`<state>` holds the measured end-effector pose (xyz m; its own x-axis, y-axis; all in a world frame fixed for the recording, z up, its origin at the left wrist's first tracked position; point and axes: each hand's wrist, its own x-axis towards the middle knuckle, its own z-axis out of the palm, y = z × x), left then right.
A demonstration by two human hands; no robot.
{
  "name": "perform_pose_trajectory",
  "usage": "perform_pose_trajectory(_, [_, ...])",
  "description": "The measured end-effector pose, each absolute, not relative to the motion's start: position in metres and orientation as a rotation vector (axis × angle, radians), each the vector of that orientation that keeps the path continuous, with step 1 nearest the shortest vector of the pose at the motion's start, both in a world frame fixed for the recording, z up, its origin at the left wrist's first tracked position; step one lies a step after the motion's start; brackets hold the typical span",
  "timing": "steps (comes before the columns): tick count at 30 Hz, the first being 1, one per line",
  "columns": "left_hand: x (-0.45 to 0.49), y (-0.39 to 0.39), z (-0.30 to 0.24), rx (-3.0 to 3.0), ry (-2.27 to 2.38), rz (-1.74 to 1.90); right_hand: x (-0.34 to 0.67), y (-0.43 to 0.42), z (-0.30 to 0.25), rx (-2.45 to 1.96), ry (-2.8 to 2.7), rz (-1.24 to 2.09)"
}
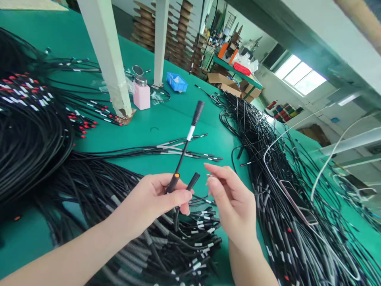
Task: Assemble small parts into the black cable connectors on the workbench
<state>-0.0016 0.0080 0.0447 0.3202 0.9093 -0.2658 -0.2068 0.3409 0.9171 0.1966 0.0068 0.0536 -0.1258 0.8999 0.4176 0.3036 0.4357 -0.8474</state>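
My left hand (pixel 154 198) is closed round two black cable ends. One is a long cable (pixel 185 147) with an orange ring and a white label, pointing up and away. The other is a short black connector (pixel 193 181) sticking out by my thumb. My right hand (pixel 230 198) hovers just to the right, its fingers pinched on something small and thin that I cannot make out. Under both hands lies a pile of black cables with white labels (pixel 190 238).
Big bundles of black cables lie at the left (pixel 29 135) and right (pixel 268 167) on the green table (pixel 166 119). A few labelled cables (pixel 184 151) lie in the middle. A pink dispenser bottle (pixel 141 93), a blue tray (pixel 176 82) and white posts (pixel 108 55) stand behind.
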Motion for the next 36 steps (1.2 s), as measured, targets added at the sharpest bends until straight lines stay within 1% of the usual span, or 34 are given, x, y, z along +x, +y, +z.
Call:
perform_pose_trajectory(7, [-0.004, 0.010, 0.041, 0.877, 0.864, 0.837, 0.187, 0.011, 0.059, -1.120, -1.631, 0.896])
perform_pose_trajectory(14, [-0.001, 0.010, 0.045, 0.725, 0.976, 0.865, 0.197, 0.007, 0.060, -1.027, -1.812, 0.703])
perform_pose_trajectory(17, [0.001, 0.010, 0.049, 0.705, 0.982, 0.884, 0.194, 0.003, 0.059, -1.058, -1.762, 0.667])
perform_pose_trajectory(24, [0.000, 0.009, 0.048, 0.726, 0.969, 0.923, 0.185, 0.003, 0.060, -1.115, -1.858, 0.521])
perform_pose_trajectory(36, [-0.001, 0.009, 0.045, 0.767, 0.962, 0.934, 0.188, 0.001, 0.064, -1.139, -1.872, 0.604])
